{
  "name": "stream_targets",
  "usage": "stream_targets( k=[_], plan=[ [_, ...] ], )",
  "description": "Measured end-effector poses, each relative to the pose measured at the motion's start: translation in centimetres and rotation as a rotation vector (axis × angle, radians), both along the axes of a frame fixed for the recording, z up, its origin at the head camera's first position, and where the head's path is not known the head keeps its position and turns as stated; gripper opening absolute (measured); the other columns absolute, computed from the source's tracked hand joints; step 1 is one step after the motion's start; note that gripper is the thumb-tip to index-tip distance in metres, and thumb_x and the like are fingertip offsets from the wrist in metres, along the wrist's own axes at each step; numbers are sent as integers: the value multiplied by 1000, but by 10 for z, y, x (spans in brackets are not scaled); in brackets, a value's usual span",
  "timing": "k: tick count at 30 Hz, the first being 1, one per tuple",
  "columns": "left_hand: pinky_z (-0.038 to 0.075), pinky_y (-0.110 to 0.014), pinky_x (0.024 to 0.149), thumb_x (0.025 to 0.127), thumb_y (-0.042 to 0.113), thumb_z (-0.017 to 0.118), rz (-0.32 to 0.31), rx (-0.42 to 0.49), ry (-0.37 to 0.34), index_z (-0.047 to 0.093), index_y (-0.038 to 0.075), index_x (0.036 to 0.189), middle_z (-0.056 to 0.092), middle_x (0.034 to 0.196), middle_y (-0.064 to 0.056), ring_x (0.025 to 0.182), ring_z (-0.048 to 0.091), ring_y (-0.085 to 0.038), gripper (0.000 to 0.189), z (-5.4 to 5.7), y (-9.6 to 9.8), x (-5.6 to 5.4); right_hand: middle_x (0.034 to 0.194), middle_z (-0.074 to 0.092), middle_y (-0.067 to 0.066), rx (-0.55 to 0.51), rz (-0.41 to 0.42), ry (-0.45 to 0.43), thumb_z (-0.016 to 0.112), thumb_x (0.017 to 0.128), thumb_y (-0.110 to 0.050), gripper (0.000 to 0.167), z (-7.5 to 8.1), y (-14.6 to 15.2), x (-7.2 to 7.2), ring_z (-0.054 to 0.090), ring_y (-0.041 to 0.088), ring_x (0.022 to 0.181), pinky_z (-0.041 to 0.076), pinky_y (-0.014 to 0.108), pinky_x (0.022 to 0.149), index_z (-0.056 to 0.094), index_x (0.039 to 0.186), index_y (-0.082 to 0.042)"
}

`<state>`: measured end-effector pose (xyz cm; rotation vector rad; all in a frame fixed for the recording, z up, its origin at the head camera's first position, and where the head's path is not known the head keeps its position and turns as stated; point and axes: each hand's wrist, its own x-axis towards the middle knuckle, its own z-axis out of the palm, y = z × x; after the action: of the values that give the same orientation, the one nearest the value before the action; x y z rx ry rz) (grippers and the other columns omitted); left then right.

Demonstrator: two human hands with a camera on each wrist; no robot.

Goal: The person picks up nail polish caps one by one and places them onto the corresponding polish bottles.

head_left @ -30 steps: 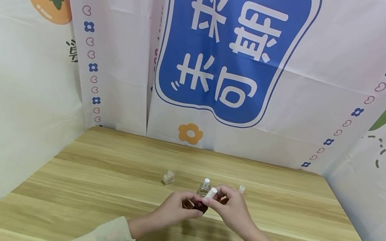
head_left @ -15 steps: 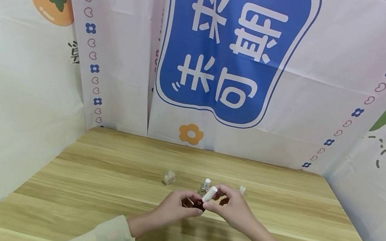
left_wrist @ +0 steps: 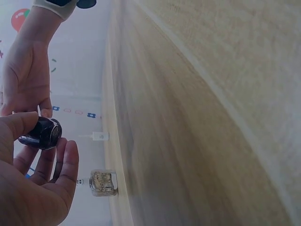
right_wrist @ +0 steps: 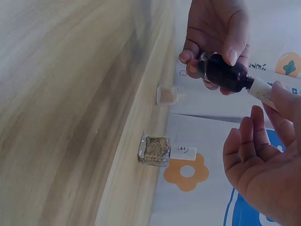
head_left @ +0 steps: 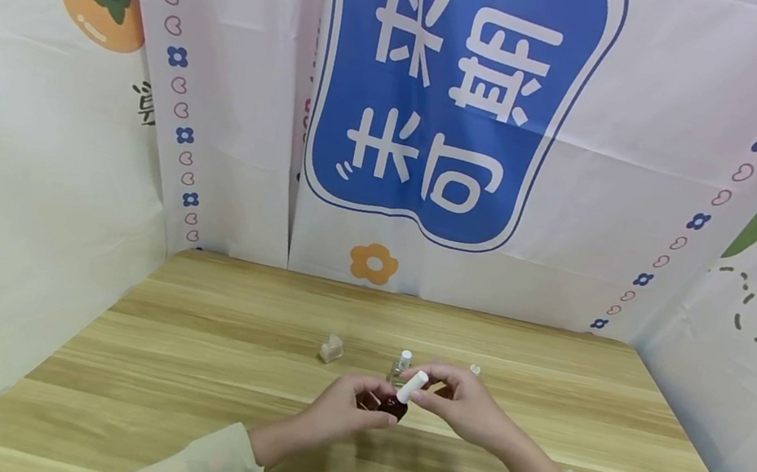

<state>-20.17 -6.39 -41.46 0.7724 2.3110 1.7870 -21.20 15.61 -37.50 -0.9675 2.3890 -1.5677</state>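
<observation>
My left hand (head_left: 347, 408) holds a small nail polish bottle (right_wrist: 223, 73) of dark red polish, its thumb and fingers round the glass. The bottle is tilted above the table, and its base faces the left wrist camera. At its neck sits a long white cap (head_left: 412, 387), which leans up to the right in the head view. My right hand (head_left: 463, 405) pinches this cap between thumb and forefinger; its other fingers are spread loosely in the right wrist view. A bit of dark neck shows between glass and cap.
Behind the hands stands a gold-glitter nail polish bottle (right_wrist: 155, 150) with a white cap. Farther left is an uncapped pale bottle (head_left: 331, 349). A loose white cap (left_wrist: 100, 136) stands on the wooden table (head_left: 227, 303) behind my right hand. Printed cloth hangs round the table.
The right hand's fingers have shifted on the white cap and its wrist has moved slightly right. The left hand keeps its hold on the bottle, nearly still.
</observation>
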Motion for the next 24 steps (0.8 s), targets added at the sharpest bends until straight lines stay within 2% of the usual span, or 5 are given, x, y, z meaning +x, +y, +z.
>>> stream_targets(
  k=[8, 19, 24],
  plan=[
    [52, -23, 65, 83, 3, 73, 14, 5, -22, 68, -1, 105, 67, 97, -8, 80, 60, -17, 23, -1, 0, 2, 106, 68, 7, 0, -70, 5, 67, 93, -16, 20, -2, -5, 4, 62, 20, 90, 53, 29, 73, 70, 109, -6],
    [52, -23, 66, 82, 8, 76, 23, 27, -18, 69, 1, 106, 68, 94, -5, 78, 61, -16, 26, 3, 1, 5, 91, 65, 5, -36, -216, -22, 73, 88, -21, 15, -6, -11, 8, 62, 27, 75, 53, 30, 65, 69, 92, -6],
    [51, -22, 64, 82, 7, 75, 34, 31, -23, 69, 1, 106, 68, 94, -6, 78, 61, -16, 25, 1, 2, 4, 86, 65, 3, -52, -258, 8, 74, 87, -23, 17, -12, -14, 7, 61, 21, 72, 53, 28, 63, 66, 87, -8]
  ],
)
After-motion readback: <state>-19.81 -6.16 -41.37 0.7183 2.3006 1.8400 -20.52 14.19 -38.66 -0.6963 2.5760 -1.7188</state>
